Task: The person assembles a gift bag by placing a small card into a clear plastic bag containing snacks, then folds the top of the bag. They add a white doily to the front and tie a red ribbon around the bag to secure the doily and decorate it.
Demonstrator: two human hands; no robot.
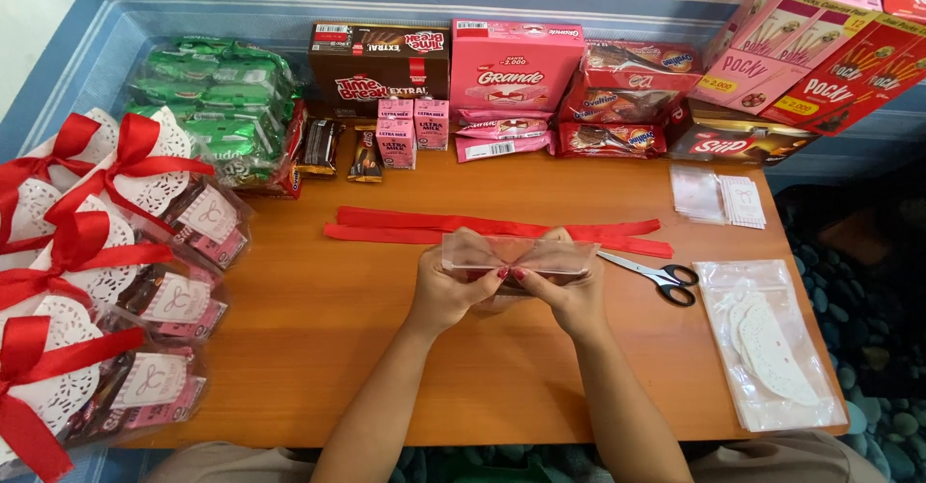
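Clear crinkly plastic bag (516,254), pinched flat by left hand (451,285), right hand (569,290)

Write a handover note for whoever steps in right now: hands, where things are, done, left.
Left hand and right hand: both grip one clear plastic bag above the wooden table; the bag looks empty.
Two red ribbon strips lie just behind the bag; scissors lie right of the right hand.
Snack boxes and packs line the far edge; a packet of white doilies lies at right.
Done: several ribbon-tied gift packs lie at left.
Left: this bag is not yet filled or tied.
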